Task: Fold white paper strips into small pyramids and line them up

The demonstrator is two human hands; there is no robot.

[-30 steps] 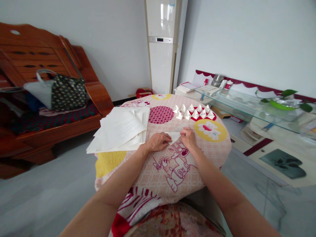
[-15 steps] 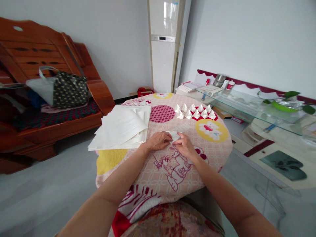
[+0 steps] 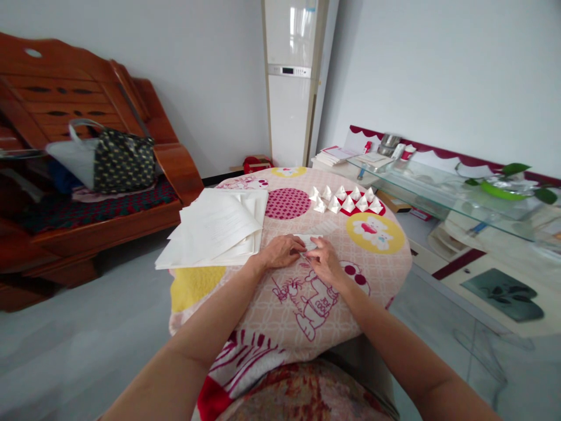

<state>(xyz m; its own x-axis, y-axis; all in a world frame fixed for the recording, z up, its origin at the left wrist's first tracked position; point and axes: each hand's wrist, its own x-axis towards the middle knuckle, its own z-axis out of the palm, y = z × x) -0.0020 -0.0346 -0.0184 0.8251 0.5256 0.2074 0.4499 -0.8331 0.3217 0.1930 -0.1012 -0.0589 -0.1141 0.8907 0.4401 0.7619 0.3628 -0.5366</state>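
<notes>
On the round table, a small folded piece of white paper (image 3: pixel 310 240) lies flat between my hands, partly covered by my fingers. My left hand (image 3: pixel 281 251) is closed with its fingertips at the paper's left side. The curled fingers of my right hand (image 3: pixel 325 257) hold its right part, the index finger stretched over the top. Left of my hands is a loose stack of white paper sheets (image 3: pixel 210 228). Beyond them to the right stand several small pointed folded-paper pieces (image 3: pixel 348 203) in two rows.
A patterned pink tablecloth (image 3: pixel 263 316) covers the table. At the left is a wooden bench (image 3: pixel 175 169) with a handbag (image 3: pixel 125 161) on it. A glass-topped cabinet (image 3: pixel 438 190) runs along the right wall. A tall white air conditioner (image 3: pixel 289 111) stands in the corner.
My right index finger has shifted slightly left over the paper. My left hand stays in nearly the same place, and the paper stack and pointed pieces are unmoved.
</notes>
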